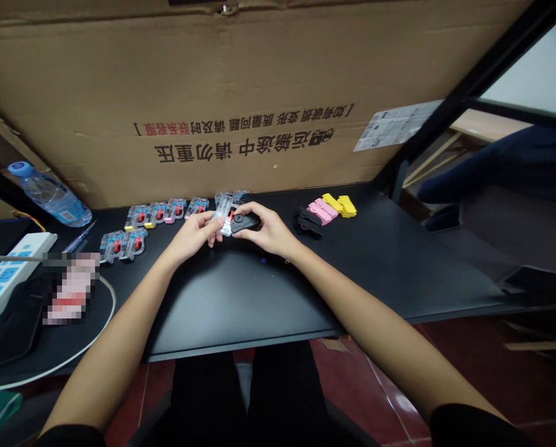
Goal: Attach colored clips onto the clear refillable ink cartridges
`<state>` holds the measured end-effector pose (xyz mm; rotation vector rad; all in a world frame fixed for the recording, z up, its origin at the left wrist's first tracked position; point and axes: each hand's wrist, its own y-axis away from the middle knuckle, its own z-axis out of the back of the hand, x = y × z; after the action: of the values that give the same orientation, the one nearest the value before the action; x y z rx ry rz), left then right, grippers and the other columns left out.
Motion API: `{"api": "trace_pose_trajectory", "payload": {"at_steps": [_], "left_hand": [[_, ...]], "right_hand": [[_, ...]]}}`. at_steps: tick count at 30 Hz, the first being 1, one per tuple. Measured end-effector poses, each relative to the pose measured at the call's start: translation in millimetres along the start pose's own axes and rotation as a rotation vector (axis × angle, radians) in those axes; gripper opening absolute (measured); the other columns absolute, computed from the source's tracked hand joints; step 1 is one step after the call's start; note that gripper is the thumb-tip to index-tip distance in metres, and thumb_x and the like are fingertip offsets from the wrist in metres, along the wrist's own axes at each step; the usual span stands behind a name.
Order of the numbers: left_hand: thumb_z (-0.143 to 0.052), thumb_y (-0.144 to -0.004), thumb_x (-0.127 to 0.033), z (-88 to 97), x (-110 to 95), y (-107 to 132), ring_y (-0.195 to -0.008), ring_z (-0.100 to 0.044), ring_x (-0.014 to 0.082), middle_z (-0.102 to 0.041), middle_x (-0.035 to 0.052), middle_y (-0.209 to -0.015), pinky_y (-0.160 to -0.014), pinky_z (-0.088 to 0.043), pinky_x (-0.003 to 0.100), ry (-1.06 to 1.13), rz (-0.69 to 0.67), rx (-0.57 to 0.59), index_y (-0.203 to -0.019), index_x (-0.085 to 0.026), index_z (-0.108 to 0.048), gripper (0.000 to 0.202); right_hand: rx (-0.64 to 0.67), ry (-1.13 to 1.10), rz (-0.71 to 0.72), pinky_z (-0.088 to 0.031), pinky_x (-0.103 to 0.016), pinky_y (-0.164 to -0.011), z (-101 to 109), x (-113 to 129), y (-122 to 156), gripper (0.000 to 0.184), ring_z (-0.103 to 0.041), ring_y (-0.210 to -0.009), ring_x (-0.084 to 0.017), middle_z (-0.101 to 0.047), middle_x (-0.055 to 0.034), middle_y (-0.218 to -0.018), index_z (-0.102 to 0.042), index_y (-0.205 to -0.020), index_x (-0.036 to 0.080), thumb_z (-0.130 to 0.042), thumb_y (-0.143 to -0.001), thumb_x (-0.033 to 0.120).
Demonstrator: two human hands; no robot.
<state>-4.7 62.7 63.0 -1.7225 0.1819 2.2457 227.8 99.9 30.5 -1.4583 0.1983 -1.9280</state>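
Observation:
Over the black table [241, 298], my left hand [193, 237] pinches a small clear plastic piece [223, 215] with a red part inside. My right hand [267, 231] is closed on a small black cap-like part [244, 221], held against the clear piece. Both hands meet near the table's far edge. Behind them lie a few more clear pieces [231, 197]. To the left runs a row of several assembled clear pieces with coloured ends [166, 212], and two more [123, 244] lie nearer me.
Pink, yellow and black caps [327, 211] lie to the right. A big cardboard box [241, 93] walls the back. At the left are a water bottle [49, 195], a screwdriver [80, 237], a white power strip [8, 279] and a cable [105, 310].

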Motion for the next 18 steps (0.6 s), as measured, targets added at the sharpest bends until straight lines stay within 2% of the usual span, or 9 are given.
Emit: {"api": "trace_pose_trajectory", "payload": {"at_steps": [5,10,15,18], "left_hand": [[-0.076,-0.088,-0.063,-1.7,0,-1,-0.053,-0.054,0.0106,-0.068,0.0017,-0.067,-0.055,-0.045,0.025,0.080,0.045,-0.004,-0.086,-0.017,-0.068,0.047],[-0.080,-0.084,-0.064,-1.2,1,-1,-0.052,-0.053,0.0104,-0.067,0.0012,-0.067,-0.054,-0.047,0.024,0.164,0.077,-0.020,-0.090,-0.017,-0.069,0.049],[-0.080,-0.084,-0.065,0.3,2,-1,-0.053,-0.053,0.0105,-0.067,0.0017,-0.068,-0.054,-0.047,0.024,0.164,0.070,-0.022,-0.091,-0.016,-0.070,0.050],[-0.077,-0.088,-0.064,0.4,3,-2,-0.054,-0.055,0.0110,-0.068,0.0020,-0.069,-0.055,-0.047,0.024,0.100,0.049,-0.021,-0.092,-0.016,-0.071,0.048]], "right_hand": [[0.032,-0.052,-0.061,-0.058,-0.046,-0.102,3,2,1,0.047,-0.072,-0.114,-0.029,-0.077,-0.0104,-0.124,-0.073,-0.123,0.020,-0.088,-0.082,0.037],[0.097,-0.027,-0.030,-0.058,-0.045,-0.101,9,9,1,0.052,-0.072,-0.116,-0.029,-0.075,-0.0119,-0.130,-0.074,-0.134,0.021,-0.087,-0.087,0.039],[0.077,-0.042,-0.039,-0.058,-0.044,-0.101,8,8,0,0.042,-0.072,-0.112,-0.027,-0.076,-0.0094,-0.122,-0.077,-0.129,0.023,-0.082,-0.091,0.039],[0.063,-0.041,-0.051,-0.058,-0.044,-0.100,6,3,0,0.038,-0.071,-0.113,-0.027,-0.075,-0.0099,-0.124,-0.077,-0.127,0.022,-0.080,-0.091,0.037]]}}
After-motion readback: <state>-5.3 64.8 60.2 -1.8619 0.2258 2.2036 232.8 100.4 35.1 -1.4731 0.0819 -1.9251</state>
